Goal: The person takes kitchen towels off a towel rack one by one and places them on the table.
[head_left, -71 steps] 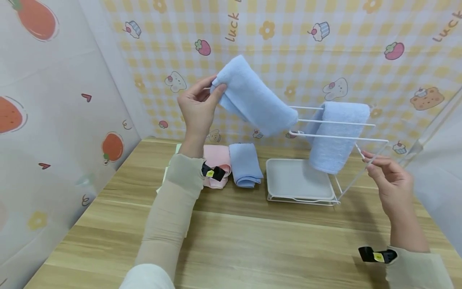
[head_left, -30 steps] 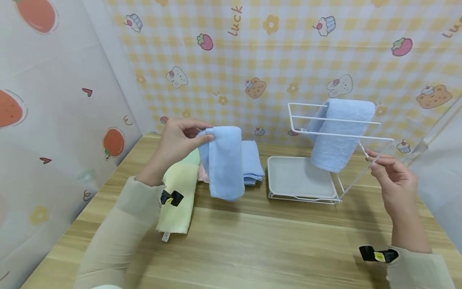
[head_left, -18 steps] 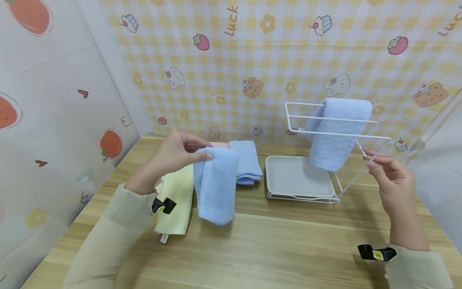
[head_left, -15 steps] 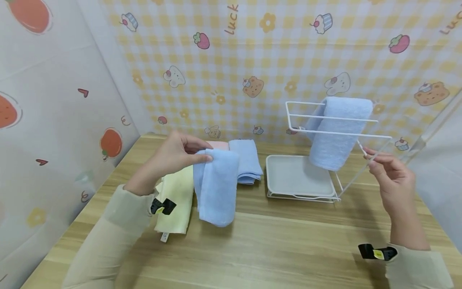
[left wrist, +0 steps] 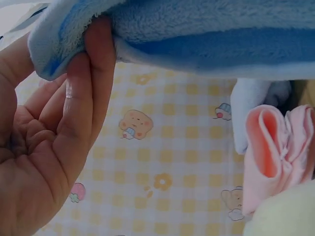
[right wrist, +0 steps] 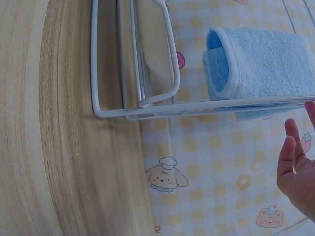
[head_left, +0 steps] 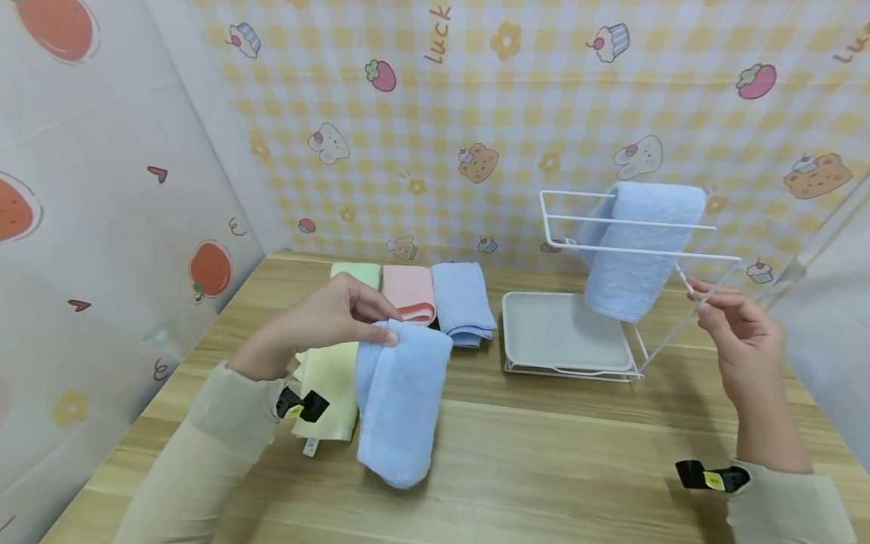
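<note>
My left hand (head_left: 333, 313) pinches one end of a folded light blue towel (head_left: 408, 400) between thumb and fingers. The towel hangs over the front of the table, left of centre; in the left wrist view its folded layers (left wrist: 197, 46) stretch to the right of the fingertips. A white wire rack (head_left: 707, 257) stands at the right, and my right hand (head_left: 751, 344) pinches its side wire with thumb and forefinger. Over the rack's upper bars drapes another light blue towel (head_left: 632, 272). In the right wrist view, the right hand (right wrist: 302, 172) is partly cut off.
A pale grey tray (head_left: 560, 332) sits in the rack's base. At the back left lie a green cloth (head_left: 356, 270), a folded pink cloth (head_left: 408, 283) and a folded blue cloth (head_left: 464, 298). A yellow cloth (head_left: 333, 385) lies partly behind the held towel.
From up beside the rack's left end, my left hand has brought the towel left, down and toward the front. The right hand has stayed on the rack.
</note>
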`<state>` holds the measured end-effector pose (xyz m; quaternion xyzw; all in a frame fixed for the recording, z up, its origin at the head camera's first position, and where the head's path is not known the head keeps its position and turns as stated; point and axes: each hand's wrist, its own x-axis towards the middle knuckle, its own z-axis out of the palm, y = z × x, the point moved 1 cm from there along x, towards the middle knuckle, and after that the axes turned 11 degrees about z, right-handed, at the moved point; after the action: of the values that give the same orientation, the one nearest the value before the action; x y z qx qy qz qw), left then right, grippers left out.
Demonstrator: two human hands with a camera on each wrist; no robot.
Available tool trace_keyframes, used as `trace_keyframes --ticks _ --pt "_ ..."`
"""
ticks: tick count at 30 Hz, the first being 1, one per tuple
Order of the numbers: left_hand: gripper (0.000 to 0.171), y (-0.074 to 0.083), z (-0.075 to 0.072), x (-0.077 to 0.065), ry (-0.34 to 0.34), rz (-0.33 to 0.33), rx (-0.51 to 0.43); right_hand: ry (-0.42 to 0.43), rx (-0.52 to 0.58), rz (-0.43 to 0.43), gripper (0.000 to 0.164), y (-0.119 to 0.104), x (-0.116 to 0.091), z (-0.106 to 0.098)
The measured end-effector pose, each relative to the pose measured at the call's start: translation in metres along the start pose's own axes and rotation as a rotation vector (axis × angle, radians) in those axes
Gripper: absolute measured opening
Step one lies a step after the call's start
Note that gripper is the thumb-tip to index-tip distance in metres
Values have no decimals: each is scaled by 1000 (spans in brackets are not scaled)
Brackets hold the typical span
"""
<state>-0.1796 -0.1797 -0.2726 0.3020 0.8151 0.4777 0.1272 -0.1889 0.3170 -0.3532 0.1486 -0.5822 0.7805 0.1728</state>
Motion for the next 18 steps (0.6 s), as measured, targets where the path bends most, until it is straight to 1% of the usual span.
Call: trace_keyframes --ticks 3,7,11,15,18 --pt "25 -9 0 2 -14 -28 -28 -8 15 -11 15 0 0 0" --pt "26 -23 -2 5 -4 -68 -28 -13 17 -14 15 0 -1 0" --pt "26 -35 -6 9 18 -98 -12 -1 -3 -9 13 0 -1 0" --pt "27 -49 -10 15 26 -129 18 -8 -5 -18 13 1 -1 1" --pt "28 -61 -11 21 26 -135 49 -20 3 -27 14 1 0 1"
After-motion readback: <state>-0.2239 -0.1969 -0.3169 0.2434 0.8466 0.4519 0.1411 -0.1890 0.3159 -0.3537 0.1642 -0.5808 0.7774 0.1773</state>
